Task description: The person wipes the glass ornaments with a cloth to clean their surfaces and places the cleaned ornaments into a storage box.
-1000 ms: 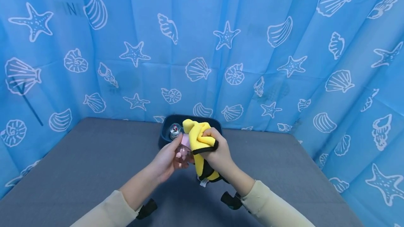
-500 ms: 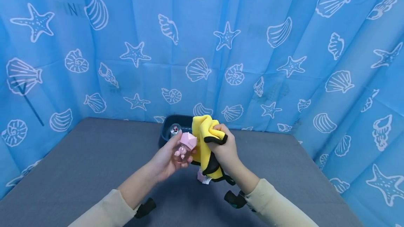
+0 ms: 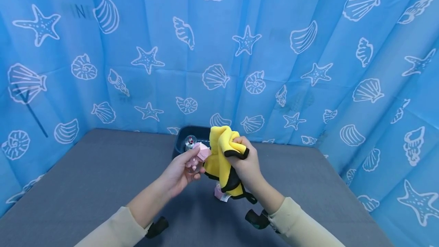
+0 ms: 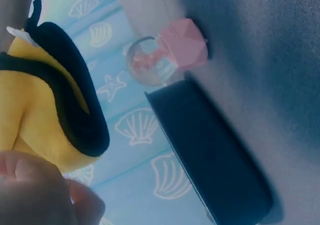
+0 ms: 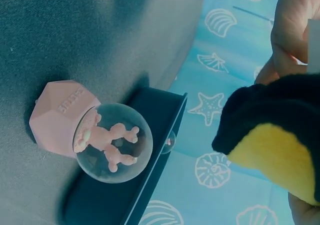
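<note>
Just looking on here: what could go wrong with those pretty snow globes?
Two things, perhaps. The held snow globe could slip from the left grip, since it looks smooth and is up off the table. And the yellow cloth hanging from the right grip could brush and tip the standing snow globe: in the head view, the cloth's lower end overlaps it.

Fuzzy yellow cloth [image 3: 219,159] in the right hand [image 3: 245,159]; glossy clear globe [image 3: 194,166] with matt pink base [image 3: 202,151] in the left hand [image 3: 176,174]; smooth, plastic-looking tray [image 3: 203,133] beyond both.
</note>
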Demonstrator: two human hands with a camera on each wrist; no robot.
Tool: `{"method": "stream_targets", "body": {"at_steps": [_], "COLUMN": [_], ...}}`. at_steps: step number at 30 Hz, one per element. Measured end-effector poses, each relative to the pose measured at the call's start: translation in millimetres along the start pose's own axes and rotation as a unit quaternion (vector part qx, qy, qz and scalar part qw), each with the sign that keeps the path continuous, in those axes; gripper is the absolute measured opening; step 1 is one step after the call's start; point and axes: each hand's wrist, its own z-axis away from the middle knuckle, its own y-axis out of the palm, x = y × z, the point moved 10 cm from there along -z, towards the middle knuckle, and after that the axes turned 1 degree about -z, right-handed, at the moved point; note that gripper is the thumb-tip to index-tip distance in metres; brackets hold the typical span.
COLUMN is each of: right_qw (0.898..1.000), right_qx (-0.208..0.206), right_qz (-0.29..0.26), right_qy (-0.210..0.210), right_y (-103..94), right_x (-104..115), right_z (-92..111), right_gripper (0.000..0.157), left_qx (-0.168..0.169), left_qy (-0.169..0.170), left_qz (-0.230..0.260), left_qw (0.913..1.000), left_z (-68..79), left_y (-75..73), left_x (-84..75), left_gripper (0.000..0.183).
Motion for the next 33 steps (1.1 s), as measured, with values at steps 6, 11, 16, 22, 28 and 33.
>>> {"method": "stream_targets", "body": {"at_steps": [6,11,16,22,28,33], "right_qw": [1.0,0.996,0.982,0.984,0.997,1.0], "right_qx": [0.011,0.045,0.112,0.064,0.002,-0.02], "right_qz": [-0.002,0.014,0.035,0.075,0.043,-0.017], "right_qy": [-0.006,-0.069,-0.149,-0.148,-0.071,-0.007], "right_y": [6.0,16.6,35.2,29.8,11.2,1.9], "right_x": [3,14,25,23,12,4], "right_z": [3,5,11,10,5,1], "right_gripper": [0.02,0.02,0.025,0.026,0.022,0.019], "left_qx": [0.003,0.016,0.039,0.092,0.122,0.116], "left_qy": [0.009,0.005,0.009,0.003,-0.01,-0.01], "left_qz": [-0.007,-0.015,-0.009,-0.009,-0.026,-0.037], "left_qw": [0.9999,0.9997,0.9992,0.9957,0.9921,0.9925], "left_z": [1.4,1.7,4.1,9.4,10.8,10.2], "left_y": [1.1,5.5,12.3,22.8,22.9,17.8], "left_x": [-3.1,-1.9,-2.2,-1.5,1.0,-1.6], "left_gripper": [0.044,0.048,0.04,0.038,0.026,0.047]}}
